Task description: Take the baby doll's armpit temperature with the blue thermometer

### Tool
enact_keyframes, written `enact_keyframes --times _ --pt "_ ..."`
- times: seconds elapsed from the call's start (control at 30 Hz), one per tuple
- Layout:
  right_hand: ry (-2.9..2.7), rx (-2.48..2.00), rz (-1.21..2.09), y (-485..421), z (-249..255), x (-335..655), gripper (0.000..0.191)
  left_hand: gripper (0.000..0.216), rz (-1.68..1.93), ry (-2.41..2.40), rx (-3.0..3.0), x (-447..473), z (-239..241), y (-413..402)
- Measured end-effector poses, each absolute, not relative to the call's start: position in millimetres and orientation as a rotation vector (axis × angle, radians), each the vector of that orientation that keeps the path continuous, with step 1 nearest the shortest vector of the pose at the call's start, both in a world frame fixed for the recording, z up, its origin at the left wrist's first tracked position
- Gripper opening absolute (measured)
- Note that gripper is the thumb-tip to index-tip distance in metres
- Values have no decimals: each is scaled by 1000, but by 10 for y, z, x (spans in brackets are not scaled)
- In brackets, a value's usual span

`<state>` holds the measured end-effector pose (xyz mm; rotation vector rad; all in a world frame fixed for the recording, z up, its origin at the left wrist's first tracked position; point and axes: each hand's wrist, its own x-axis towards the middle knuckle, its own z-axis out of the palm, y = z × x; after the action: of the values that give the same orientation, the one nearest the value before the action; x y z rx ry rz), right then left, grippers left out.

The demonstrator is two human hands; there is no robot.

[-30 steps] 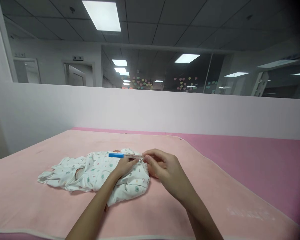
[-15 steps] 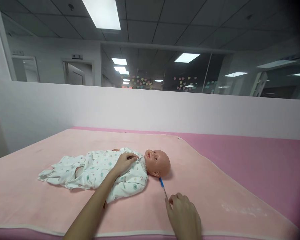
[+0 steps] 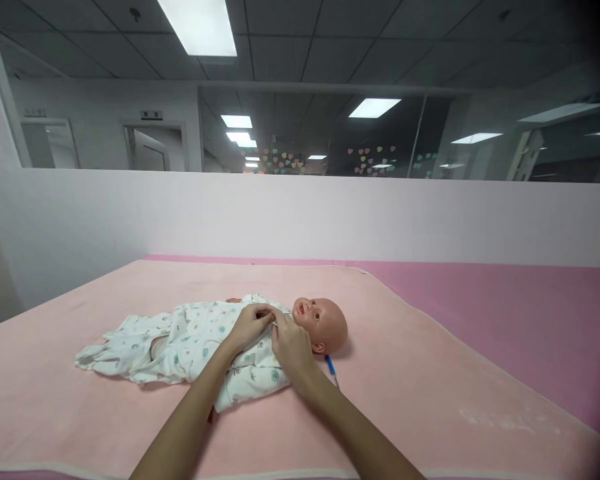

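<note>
A baby doll (image 3: 323,321) in a white printed romper (image 3: 190,340) lies on its back on a pink blanket (image 3: 430,393), head to the right. My left hand (image 3: 250,325) rests on the doll's chest, fingers curled onto the romper near the collar. My right hand (image 3: 289,347) is beside it on the chest, fingers pinching the romper's fabric at the neckline. A thermometer with a blue end (image 3: 331,369) lies on the blanket just right of my right wrist, below the doll's head.
The blanket covers a darker pink surface (image 3: 530,313) that runs to a low white partition wall (image 3: 330,220). Behind the wall are glass panes with heart stickers, doors and ceiling lights.
My right hand held the thermometer over the doll's head, laid it on the blanket to the right, then came back to the doll's collar. My left hand stayed on the chest.
</note>
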<state>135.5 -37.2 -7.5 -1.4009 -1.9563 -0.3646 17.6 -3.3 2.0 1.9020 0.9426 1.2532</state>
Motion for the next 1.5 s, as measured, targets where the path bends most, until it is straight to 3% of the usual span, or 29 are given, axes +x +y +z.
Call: enact_keyframes --times 0.2,0.37,0.63,0.83,1.27,1.5 --pt "-1937 -1021 -349 -269 -182 1530 36 24 1260 906 1818 170 29 -44" --pt "-1899 -816 -408 -159 -242 1575 30 24 1223 869 1776 137 65 -71" --pt "-1794 -812 -316 -184 -257 1517 24 24 1228 849 1739 131 91 -103" --pt "-1803 -824 -327 -162 -314 1513 29 32 1127 839 1873 75 96 -102" --pt "-1780 -781 -272 -165 -307 1477 34 27 1116 861 1978 62 87 -58" --pt "-1748 -776 -195 -198 -273 1453 27 26 1126 818 1949 85 83 -45"
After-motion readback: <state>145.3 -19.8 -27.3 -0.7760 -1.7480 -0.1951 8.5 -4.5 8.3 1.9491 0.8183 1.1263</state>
